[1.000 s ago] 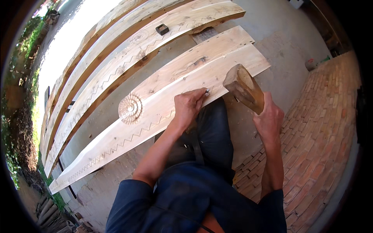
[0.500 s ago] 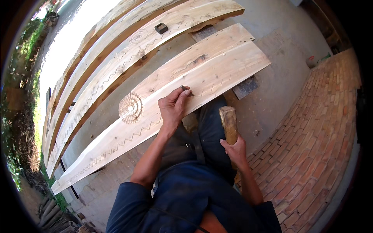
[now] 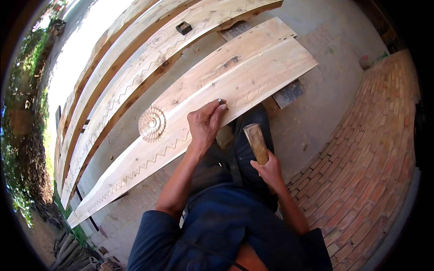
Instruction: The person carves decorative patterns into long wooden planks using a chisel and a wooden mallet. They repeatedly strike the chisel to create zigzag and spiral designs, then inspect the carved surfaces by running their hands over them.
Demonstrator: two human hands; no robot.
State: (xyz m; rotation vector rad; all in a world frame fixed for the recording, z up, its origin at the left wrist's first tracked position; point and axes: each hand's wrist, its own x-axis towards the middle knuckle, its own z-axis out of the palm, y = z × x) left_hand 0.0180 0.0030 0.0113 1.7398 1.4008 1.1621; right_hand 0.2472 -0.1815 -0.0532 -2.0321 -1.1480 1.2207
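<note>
My left hand [image 3: 204, 122] is closed around a small dark chisel [image 3: 221, 102], resting on a long pale plank [image 3: 271, 67] carved with a zigzag line along its near edge. My right hand [image 3: 270, 169] grips a worn wooden mallet [image 3: 254, 141], held low beside my dark-clothed leg, below the plank's edge and apart from the chisel. A round carved rosette [image 3: 152, 123] shows on the wood left of my left hand.
Several more long planks [image 3: 135, 81] lie parallel beyond, one carrying a small black box-like object [image 3: 183, 27]. A dark support [image 3: 287, 94] sticks out under the near plank. A brick surface [image 3: 352, 149] runs along the right; greenery [image 3: 27, 67] and stacked logs [image 3: 65, 248] are at left.
My right hand with the mallet has dropped down and leftward from its raised position. My left hand with the chisel has shifted left along the plank, then slightly right.
</note>
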